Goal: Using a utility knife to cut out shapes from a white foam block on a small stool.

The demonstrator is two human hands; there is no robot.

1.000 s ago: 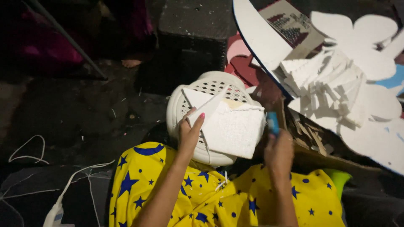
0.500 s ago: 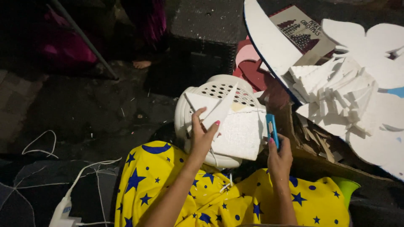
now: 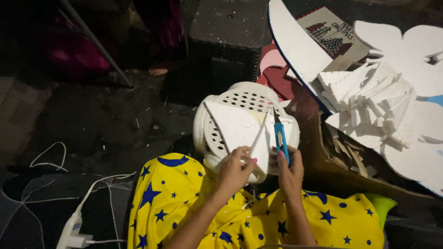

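Observation:
My left hand [image 3: 235, 170] pinches the near edge of a white foam sheet [image 3: 235, 131] that lies on top of a white perforated plastic stool [image 3: 240, 99]. A thin cut strip of foam [image 3: 258, 133] lifts from the sheet just above my fingers. My right hand [image 3: 290, 170] grips a blue utility knife [image 3: 280, 137], its blade tip pointing away from me at the sheet's right side. Both forearms reach out over my lap, which is covered in yellow cloth with blue stars [image 3: 184, 207].
A heap of cut white foam pieces [image 3: 369, 97] and large foam cut-outs [image 3: 406, 60] lies at right on a brown cardboard box [image 3: 332, 170]. A dark woven block [image 3: 226, 27] stands behind the stool. White cables and a power plug [image 3: 74, 230] lie at lower left. Someone's bare foot [image 3: 159, 70] shows at the back.
My left hand slid from the sheet's middle to its near edge. The knife came upright in my right hand and a thin strip now stands off the foam.

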